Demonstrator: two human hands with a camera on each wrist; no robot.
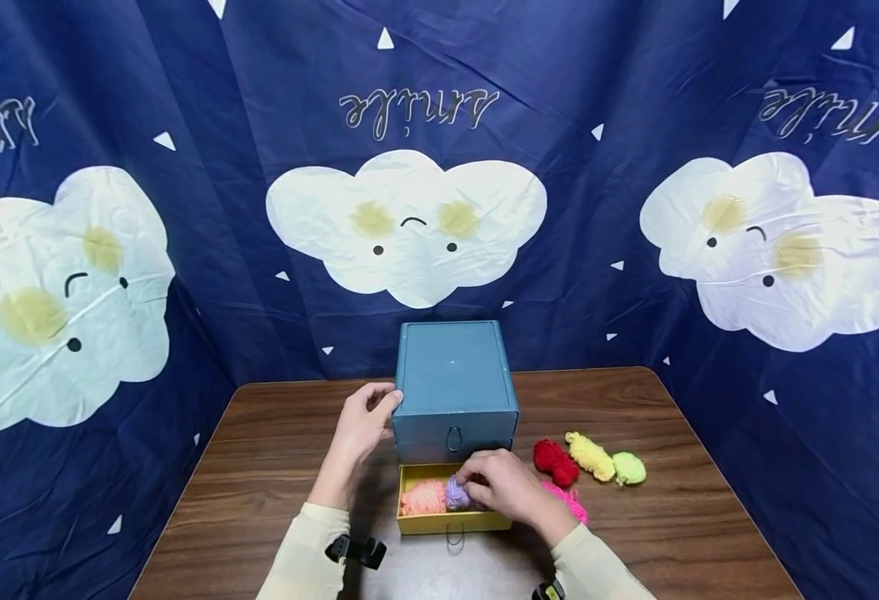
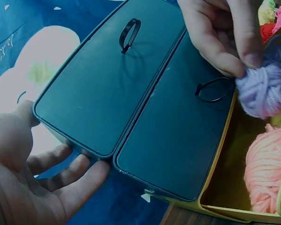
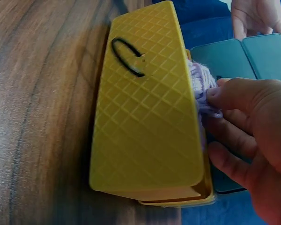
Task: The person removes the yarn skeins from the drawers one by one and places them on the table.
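A teal drawer box (image 1: 454,367) stands on the table with its yellow bottom drawer (image 1: 454,523) pulled out. Inside the drawer, a peach yarn ball (image 1: 424,497) lies at the left. Beside it is a lilac yarn ball (image 1: 456,493), which my right hand (image 1: 510,487) pinches between thumb and fingers; the right wrist view shows the same lilac yarn at the fingertips. My left hand (image 1: 364,422) rests against the left side of the box, its fingers and thumb spread along the edge in the left wrist view. Part of the drawer's right end is hidden by my right hand.
Right of the box lie a red yarn ball (image 1: 556,462), a yellow one (image 1: 590,456) and a light green one (image 1: 629,468). Some pink yarn (image 1: 568,502) shows partly behind my right wrist. Black loop handles mark the drawer fronts. A blue cloud-printed curtain (image 1: 409,350) surrounds the wooden table.
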